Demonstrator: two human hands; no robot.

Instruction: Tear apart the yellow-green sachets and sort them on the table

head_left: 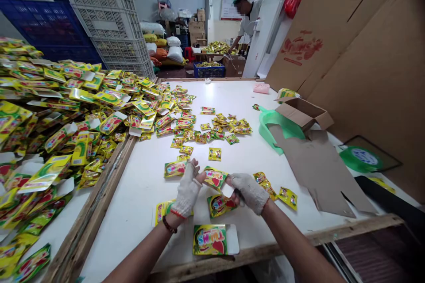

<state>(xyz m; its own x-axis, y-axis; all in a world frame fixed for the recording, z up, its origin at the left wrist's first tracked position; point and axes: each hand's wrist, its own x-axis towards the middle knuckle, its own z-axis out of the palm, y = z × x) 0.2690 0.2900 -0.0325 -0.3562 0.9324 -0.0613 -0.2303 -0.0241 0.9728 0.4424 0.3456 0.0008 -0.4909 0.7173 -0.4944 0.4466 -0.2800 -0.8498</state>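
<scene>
A small yellow-and-green printed box [215, 178] is held between my two hands over the white table. My left hand [186, 189], in a white fingerless glove, pinches its left end. My right hand [249, 192], gloved alike, grips the right end beside a pale open flap. Just under my right fingers is another printed pack [220, 206]. Nearer me lies a box with an open white flap [210, 239]. One more pack [175, 169] rests beside my left fingers, and a further one [162, 212] is partly hidden by that hand. Yellow sachets [264, 185] lie by my right hand.
A big heap of printed boxes [79, 97] covers the left, behind a wooden strip [99, 199]. Loose sachets [229, 124] lie mid-table. To the right are a green dustpan [272, 126], cardboard [312, 168] and a small carton [303, 112]. A person [247, 17] works at the back.
</scene>
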